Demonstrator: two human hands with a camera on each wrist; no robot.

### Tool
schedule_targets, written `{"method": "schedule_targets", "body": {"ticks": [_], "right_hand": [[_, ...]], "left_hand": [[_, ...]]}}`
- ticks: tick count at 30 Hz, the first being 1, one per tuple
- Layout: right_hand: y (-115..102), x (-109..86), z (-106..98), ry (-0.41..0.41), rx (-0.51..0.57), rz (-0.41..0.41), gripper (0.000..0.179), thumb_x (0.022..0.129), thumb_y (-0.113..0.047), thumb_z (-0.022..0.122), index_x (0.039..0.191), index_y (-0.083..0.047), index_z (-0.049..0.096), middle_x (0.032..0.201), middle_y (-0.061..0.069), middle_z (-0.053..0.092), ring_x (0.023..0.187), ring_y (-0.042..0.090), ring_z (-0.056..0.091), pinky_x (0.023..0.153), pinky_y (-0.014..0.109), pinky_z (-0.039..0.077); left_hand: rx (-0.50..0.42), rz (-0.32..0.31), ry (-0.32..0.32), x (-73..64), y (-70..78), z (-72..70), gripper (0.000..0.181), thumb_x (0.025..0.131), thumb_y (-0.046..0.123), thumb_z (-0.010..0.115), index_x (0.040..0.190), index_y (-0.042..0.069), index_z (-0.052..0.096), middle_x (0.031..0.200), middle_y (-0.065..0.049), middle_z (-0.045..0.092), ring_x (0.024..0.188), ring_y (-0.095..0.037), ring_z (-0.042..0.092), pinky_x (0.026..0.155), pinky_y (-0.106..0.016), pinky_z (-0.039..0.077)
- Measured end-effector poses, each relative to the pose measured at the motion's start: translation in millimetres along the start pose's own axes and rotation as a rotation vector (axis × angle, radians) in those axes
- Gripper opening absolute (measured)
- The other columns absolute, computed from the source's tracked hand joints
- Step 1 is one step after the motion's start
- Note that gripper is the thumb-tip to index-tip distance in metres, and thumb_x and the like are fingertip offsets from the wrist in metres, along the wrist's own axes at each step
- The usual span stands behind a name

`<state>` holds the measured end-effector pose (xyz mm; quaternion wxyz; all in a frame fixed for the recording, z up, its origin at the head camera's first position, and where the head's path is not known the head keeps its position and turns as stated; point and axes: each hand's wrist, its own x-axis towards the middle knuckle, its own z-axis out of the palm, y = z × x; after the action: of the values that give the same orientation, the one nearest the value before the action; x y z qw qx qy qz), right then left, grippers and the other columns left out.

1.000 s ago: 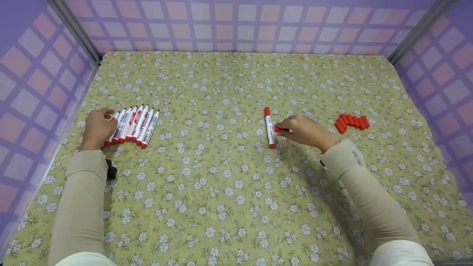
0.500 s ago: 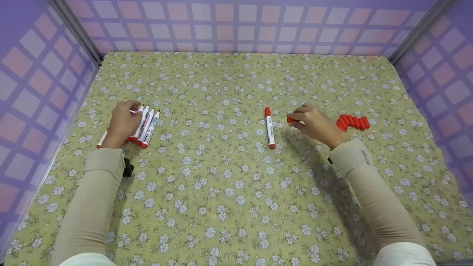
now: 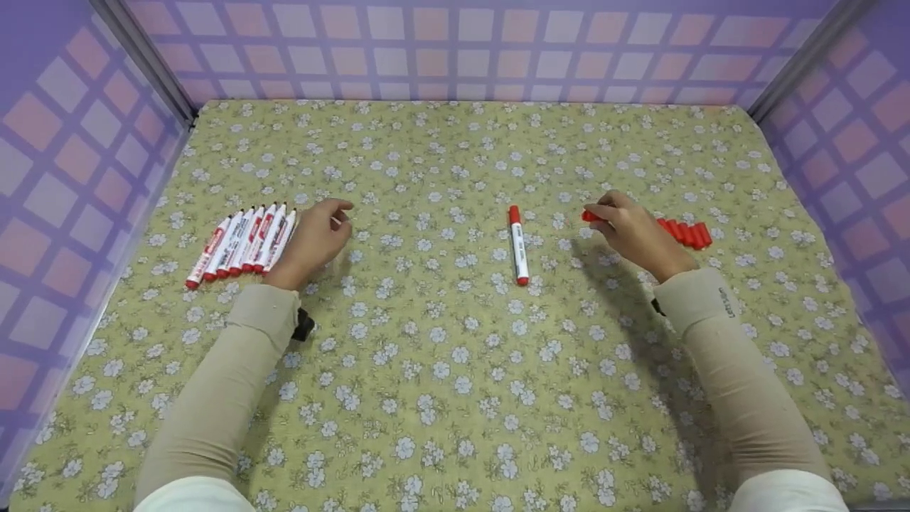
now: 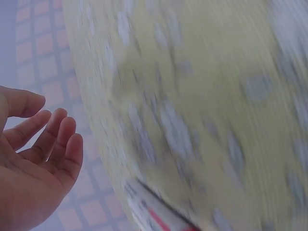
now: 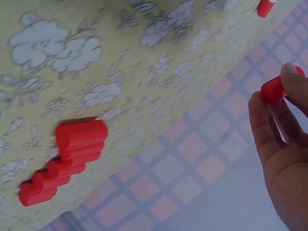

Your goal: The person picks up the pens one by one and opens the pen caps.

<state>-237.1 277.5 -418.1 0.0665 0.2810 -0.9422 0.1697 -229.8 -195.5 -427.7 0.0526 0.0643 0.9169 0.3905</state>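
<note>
My left hand (image 3: 313, 238) hovers at the right end of a row of uncapped white markers (image 3: 242, 242) with red ends, partly covering them. In the left wrist view its fingers (image 4: 71, 154) are loosely bent and hold nothing; a blurred marker (image 4: 156, 211) lies below. My right hand (image 3: 636, 231) pinches a red marker cap (image 5: 274, 89) between thumb and fingers, raised above the cloth. A marker (image 3: 518, 245) with its red cap on lies alone between the hands. Beside my right hand, several loose red caps (image 3: 688, 233) form a row, partly hidden in the head view.
A yellow floral cloth (image 3: 426, 341) covers the table. Purple checked panels stand at the back (image 3: 455, 53) and along both sides, with grey posts in the back corners.
My left hand has swept right across the uncapped markers to the row's right end. My right hand has drawn away from the capped marker toward the loose caps, still pinching a red cap.
</note>
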Motion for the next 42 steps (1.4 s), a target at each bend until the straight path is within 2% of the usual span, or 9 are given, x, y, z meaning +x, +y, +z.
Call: {"method": "schedule_targets", "body": {"ticks": [5,10,15,21,26,30,34,38,42], "right_hand": [[13.7,-7.0,-1.5,-0.03,0.025,0.095,0.031,0.091,0.004,0.06,0.121,0.008,0.062,0.104,0.025,0.06,0.089,0.036,0.062,0.075,0.047,0.054],[25.4,-15.7,-5.1,-0.058,0.024,0.222,0.032,0.091,0.001,0.061,0.122,0.007,0.061,0.104,0.024,0.061,0.089,0.035,0.062,0.075,0.048,0.053],[36.0,-22.8,-11.4,-0.027,0.043,0.292,0.03,0.093,-0.002,0.06,0.122,0.008,0.062,0.102,0.026,0.061,0.084,0.037,0.063,0.071,0.049,0.053],[50.7,-32.9,-18.7,0.016,0.126,0.392,0.033,0.093,-0.003,0.06,0.124,0.007,0.061,0.113,0.031,0.061,0.098,0.043,0.062,0.08,0.054,0.052],[65.1,-41.4,-26.0,0.029,0.21,0.498,0.037,0.096,-0.009,0.058,0.13,0.005,0.057,0.123,0.032,0.058,0.106,0.043,0.06,0.084,0.054,0.05],[76.6,-46.2,-31.4,0.045,0.22,0.576,0.039,0.097,-0.014,0.056,0.132,0.004,0.055,0.126,0.031,0.057,0.108,0.042,0.058,0.079,0.039,0.053],[85.8,-51.4,-34.9,0.055,0.227,0.656,0.041,0.098,-0.015,0.054,0.134,0.004,0.053,0.126,0.031,0.056,0.105,0.039,0.058,0.065,0.016,0.042],[93.5,-58.0,-36.7,0.069,0.24,0.73,0.042,0.099,-0.014,0.051,0.136,0.004,0.05,0.127,0.031,0.056,0.106,0.04,0.058,0.06,0.01,0.038],[101.7,-65.0,-37.4,0.093,0.27,0.79,0.044,0.098,-0.014,0.051,0.138,0.005,0.047,0.131,0.032,0.053,0.111,0.041,0.057,0.057,0.006,0.038]], "left_hand": [[-0.045,0.037,-0.077,6.5,20.5,24.9,0.04,0.101,0.013,0.042,0.139,0.001,0.046,0.117,-0.018,0.055,0.096,-0.027,0.054,0.076,-0.038,0.044],[-0.098,0.062,-0.138,14.4,39.1,49.8,0.041,0.1,0.015,0.044,0.139,0.002,0.046,0.117,-0.016,0.056,0.099,-0.026,0.056,0.079,-0.039,0.046],[-0.179,0.044,-0.206,21.8,56.1,72.9,0.042,0.1,0.017,0.044,0.141,0.005,0.046,0.12,-0.013,0.055,0.105,-0.025,0.054,0.081,-0.038,0.046],[-0.189,0.047,-0.26,30.6,75.6,91.6,0.04,0.101,0.019,0.044,0.139,0.005,0.048,0.123,-0.012,0.055,0.11,-0.024,0.054,0.084,-0.039,0.047],[-0.218,0.039,-0.316,36.5,88.5,105.5,0.041,0.101,0.021,0.043,0.139,0.005,0.047,0.122,-0.011,0.055,0.104,-0.022,0.055,0.08,-0.035,0.046],[-0.235,0.034,-0.354,39.7,97.0,115.8,0.043,0.1,0.02,0.042,0.139,0.005,0.047,0.121,-0.011,0.055,0.091,-0.019,0.052,0.074,-0.031,0.042],[-0.276,0.012,-0.384,44.1,104.1,126.4,0.044,0.099,0.019,0.042,0.14,0.004,0.046,0.119,-0.012,0.057,0.078,-0.017,0.049,0.071,-0.031,0.041],[-0.339,-0.034,-0.4,48.4,112.2,135.5,0.044,0.101,0.019,0.043,0.141,0.002,0.043,0.117,-0.016,0.057,0.07,-0.017,0.045,0.07,-0.033,0.04],[-0.369,-0.087,-0.379,51.7,120.6,143.5,0.045,0.101,0.019,0.044,0.143,0.001,0.041,0.118,-0.016,0.057,0.073,-0.015,0.047,0.07,-0.031,0.04]]}}
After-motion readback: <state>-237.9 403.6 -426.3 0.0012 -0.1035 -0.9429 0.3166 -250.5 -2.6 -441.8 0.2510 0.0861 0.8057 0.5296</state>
